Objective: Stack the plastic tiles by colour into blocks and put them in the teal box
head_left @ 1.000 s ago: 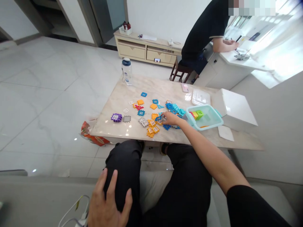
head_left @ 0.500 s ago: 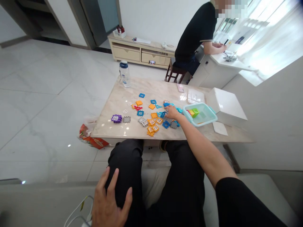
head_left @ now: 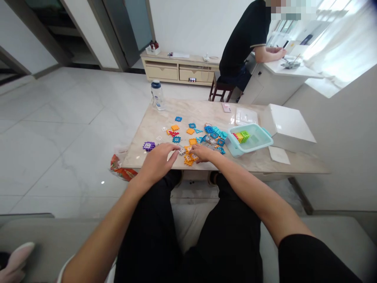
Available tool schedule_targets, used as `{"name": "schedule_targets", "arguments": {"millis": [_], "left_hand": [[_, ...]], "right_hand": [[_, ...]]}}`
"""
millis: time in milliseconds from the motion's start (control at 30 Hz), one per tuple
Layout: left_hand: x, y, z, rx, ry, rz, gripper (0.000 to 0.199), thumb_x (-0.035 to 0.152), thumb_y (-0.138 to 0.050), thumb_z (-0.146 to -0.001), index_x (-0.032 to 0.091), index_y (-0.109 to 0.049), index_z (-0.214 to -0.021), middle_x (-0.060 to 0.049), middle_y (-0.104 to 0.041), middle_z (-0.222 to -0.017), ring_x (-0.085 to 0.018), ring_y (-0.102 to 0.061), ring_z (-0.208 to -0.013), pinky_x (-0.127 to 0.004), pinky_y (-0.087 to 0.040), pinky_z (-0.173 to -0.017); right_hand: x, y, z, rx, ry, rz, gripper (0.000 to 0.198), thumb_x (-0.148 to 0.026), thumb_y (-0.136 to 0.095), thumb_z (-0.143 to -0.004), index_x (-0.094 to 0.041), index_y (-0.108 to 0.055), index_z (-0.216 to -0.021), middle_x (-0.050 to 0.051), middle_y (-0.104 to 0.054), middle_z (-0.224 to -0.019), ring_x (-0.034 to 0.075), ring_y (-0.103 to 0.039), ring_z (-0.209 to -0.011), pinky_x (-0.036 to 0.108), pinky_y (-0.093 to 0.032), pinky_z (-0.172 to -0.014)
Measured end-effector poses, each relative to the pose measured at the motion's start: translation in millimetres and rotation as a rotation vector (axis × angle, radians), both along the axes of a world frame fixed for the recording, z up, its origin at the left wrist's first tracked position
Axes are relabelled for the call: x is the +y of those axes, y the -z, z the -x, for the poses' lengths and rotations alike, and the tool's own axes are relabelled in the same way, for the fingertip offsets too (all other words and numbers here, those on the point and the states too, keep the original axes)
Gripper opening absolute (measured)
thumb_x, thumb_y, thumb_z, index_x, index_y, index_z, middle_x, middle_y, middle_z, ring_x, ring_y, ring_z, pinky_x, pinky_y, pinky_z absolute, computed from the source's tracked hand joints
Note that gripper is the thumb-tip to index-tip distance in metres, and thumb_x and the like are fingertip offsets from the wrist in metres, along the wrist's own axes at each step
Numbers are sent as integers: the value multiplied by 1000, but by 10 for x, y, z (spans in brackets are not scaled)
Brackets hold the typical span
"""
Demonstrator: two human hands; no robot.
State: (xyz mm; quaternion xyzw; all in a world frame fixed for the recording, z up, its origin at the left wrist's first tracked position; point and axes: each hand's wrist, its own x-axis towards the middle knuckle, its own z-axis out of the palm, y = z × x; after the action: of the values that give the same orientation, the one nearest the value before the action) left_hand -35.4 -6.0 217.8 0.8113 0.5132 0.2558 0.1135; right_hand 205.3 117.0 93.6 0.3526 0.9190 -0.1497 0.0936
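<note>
My left hand [head_left: 160,160] is over the table's near edge, thumb and fingers apart, next to a grey-and-white window tile [head_left: 182,150]. It holds nothing that I can see. Leaning in from the right, my right hand [head_left: 204,152] has its thumb and finger on an orange interlocking building tile [head_left: 193,156] in the small orange pile; its palm side is hidden. Blue tiles [head_left: 220,142] and light-blue tiles [head_left: 218,132] lie heaped just beyond it. Purple tiles [head_left: 149,146] are stacked to the left of my left hand.
A turquoise basket [head_left: 259,147] with green, yellow and red tiles [head_left: 242,136] stands on the right. Beyond it are a clear lid [head_left: 246,116] and a white box [head_left: 291,125]. A water bottle [head_left: 158,97] stands at the far left corner. Another person [head_left: 243,43] sits beyond the table.
My left hand has risen from my thigh to the table edge. My right hand has moved left and nearer, from the blue tiles to the orange ones. The view has shifted slightly.
</note>
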Motion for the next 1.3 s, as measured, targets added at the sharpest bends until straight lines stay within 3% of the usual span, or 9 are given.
{"name": "schedule_targets", "arguments": {"millis": [100,200,333,467,533,667,867,1067,1300], "left_hand": [[566,-44,-301,-80,16,70,29,33,-51,-108,20,-76,-114,-7,-82,-113,-22,-76,-100,-33,-58,-90],[933,50,-540,183,10,178,24,31,-57,-103,21,-77,-110,-7,-83,-109,-24,-76,-100,-32,-55,-84],[1164,405,-649,490,55,343,18,28,-63,-98,21,-79,-106,-9,-82,-109,-27,-75,-104,-32,-52,-83],[1249,813,-624,613,110,513,20,36,-88,-80,21,-80,-91,-8,-80,-91,-28,-76,-90,-29,-51,-76],[1287,950,-608,641,130,549,29,38,-92,-75,21,-80,-95,-9,-81,-97,-29,-76,-94,-29,-52,-77],[1369,1100,-592,652,138,564,37,41,-89,-80,19,-78,-107,-14,-80,-114,-33,-75,-107,-32,-53,-84],[1428,1260,-595,625,123,584,45,44,-90,-79,22,-74,-116,-12,-79,-120,-33,-74,-111,-33,-54,-88],[1452,1267,-574,640,133,548,46,46,-83,-83,21,-72,-121,-13,-79,-121,-33,-75,-111,-33,-56,-85],[1306,1255,-538,607,104,558,69,44,-97,-64,24,-69,-123,-13,-77,-129,-36,-74,-118,-35,-58,-90]], "right_hand": [[-53,105,-64,30,-19,-20,52,-19,-83,-93,-22,-69,-143,15,-62,-143,30,-61,-136,38,-48,-115],[-35,223,-112,63,4,-33,42,-22,-77,-99,-20,-70,-141,17,-63,-142,31,-64,-132,40,-52,-111],[21,350,-224,120,57,-25,53,-25,-84,-94,-16,-66,-143,19,-61,-144,32,-65,-132,38,-53,-110],[67,381,-369,153,78,6,47,-33,-86,-93,-17,-70,-134,17,-62,-141,30,-68,-124,36,-54,-106],[93,365,-418,154,83,17,44,-35,-87,-91,-16,-73,-128,18,-64,-139,32,-67,-125,36,-54,-106],[141,327,-444,135,86,29,49,-36,-93,-86,-15,-74,-125,18,-68,-134,34,-66,-126,36,-52,-107],[153,266,-361,62,118,22,54,-40,-95,-83,-13,-74,-126,19,-69,-134,33,-69,-122,35,-55,-102],[106,95,-214,9,216,1,47,-43,-88,-89,-15,-76,-125,18,-70,-139,32,-70,-124,32,-56,-104],[9,4,38,-63,333,-25,53,-36,-90,-88,-13,-71,-132,20,-76,-133,34,-74,-122,35,-59,-98]]}}
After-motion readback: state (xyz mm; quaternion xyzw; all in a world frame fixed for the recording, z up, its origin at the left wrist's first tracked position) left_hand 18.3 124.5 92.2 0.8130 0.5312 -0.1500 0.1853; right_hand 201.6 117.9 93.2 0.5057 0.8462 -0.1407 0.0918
